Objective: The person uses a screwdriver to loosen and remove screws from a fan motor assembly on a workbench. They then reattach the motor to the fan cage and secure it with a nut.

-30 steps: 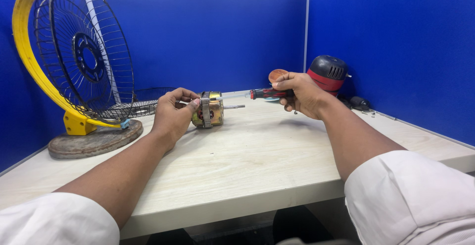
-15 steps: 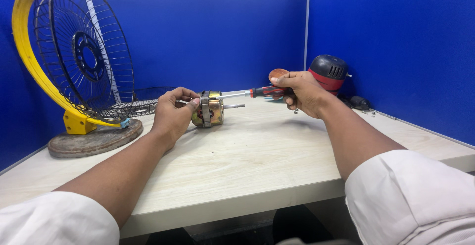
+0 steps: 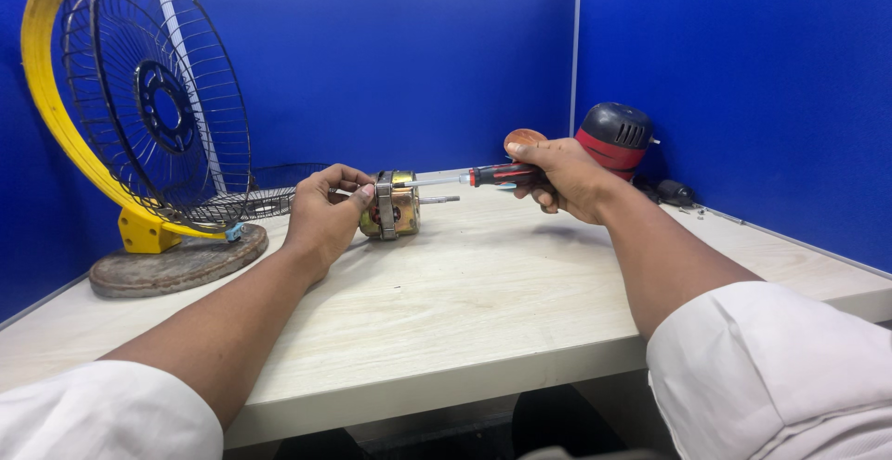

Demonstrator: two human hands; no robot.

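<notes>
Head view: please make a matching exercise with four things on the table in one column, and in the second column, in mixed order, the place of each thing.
Things:
1. small motor
2. screwdriver
3. fan guard
4. red and black power tool

Places:
A. far left of the table, upright on a round base
B. in the right hand, tip pointing at the motor
C. behind the right hand, near the blue back wall
D. on the table, held by the left hand

Pairs: 1-D, 2-B, 3-A, 4-C
</notes>
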